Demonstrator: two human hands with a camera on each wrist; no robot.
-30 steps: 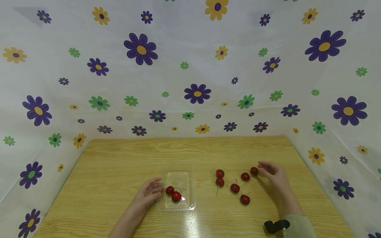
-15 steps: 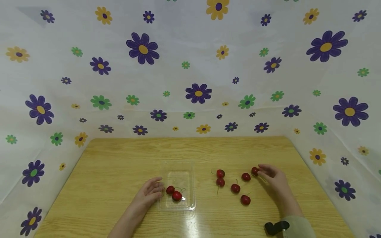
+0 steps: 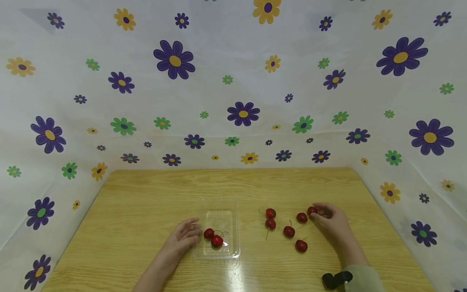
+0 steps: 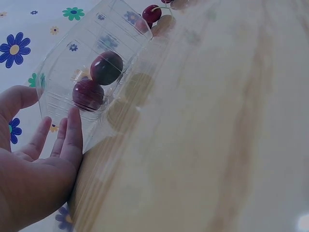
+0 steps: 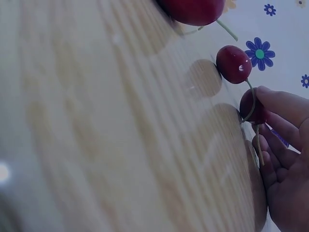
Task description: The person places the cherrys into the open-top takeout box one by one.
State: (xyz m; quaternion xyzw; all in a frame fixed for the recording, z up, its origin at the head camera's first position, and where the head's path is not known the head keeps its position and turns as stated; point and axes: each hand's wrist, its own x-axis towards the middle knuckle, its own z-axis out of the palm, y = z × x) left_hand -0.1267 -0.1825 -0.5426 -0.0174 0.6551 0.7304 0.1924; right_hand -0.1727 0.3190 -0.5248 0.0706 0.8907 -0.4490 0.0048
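Observation:
In the head view a clear plastic container stands left of the middle of the table, with two cherries inside. My left hand is at its left side, fingers extended against the wall; the left wrist view shows these fingers near-straight beside the plastic. On the right, my right hand pinches the farthest cherry between thumb and fingers. The right wrist view shows this cherry at the fingertips, low over the table, its stem hanging down.
Several loose cherries lie between container and right hand: one close beside the pinched cherry, a touching pair, one in the middle and one nearer me. A flower-patterned sheet surrounds the wooden table.
My right hand's fingers have closed around the far cherry, and the hand has shifted slightly left. The left hand and the container have stayed in place.

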